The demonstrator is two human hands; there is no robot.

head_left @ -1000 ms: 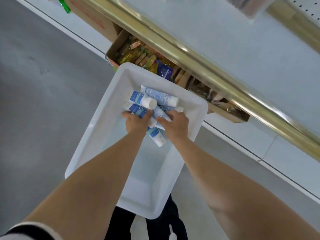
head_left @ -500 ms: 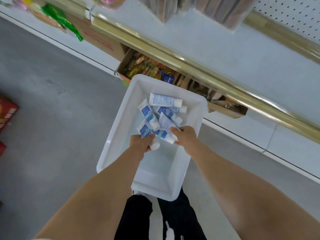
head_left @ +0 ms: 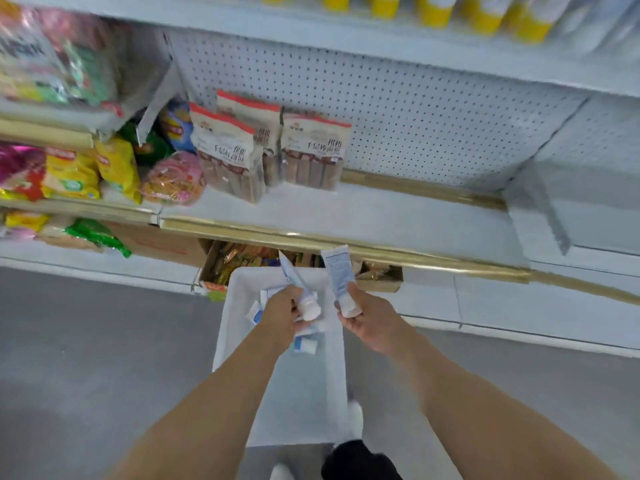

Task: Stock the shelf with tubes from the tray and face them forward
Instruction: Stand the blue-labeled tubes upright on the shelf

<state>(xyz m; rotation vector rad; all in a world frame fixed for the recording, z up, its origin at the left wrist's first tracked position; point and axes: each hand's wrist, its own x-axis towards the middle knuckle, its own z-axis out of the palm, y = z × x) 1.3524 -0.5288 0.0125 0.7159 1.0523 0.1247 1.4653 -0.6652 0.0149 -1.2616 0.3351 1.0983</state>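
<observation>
A white tray [head_left: 242, 282] sits on the floor below the shelving, with several blue-and-white tubes [head_left: 304, 344] lying in it. My left hand [head_left: 280, 317] grips one tube [head_left: 294, 275] near its white cap, crimped end pointing up. My right hand [head_left: 370, 320] grips a second tube [head_left: 339, 271] the same way, cap down. Both tubes are lifted above the tray, just below the gold front edge of the white shelf [head_left: 381, 216], whose right part is bare.
Bagged bread packs [head_left: 311, 150] and snack bags [head_left: 114, 164] stand on the shelf's left half. An open cardboard box of snacks [head_left: 249, 261] sits under the shelf behind the tray. Yellow-capped items [head_left: 485, 12] line the shelf above. Grey floor lies left and right.
Both hands have lifted out of the tray, each holding a tube upright. The view has tilted up from the tray to the shelves.
</observation>
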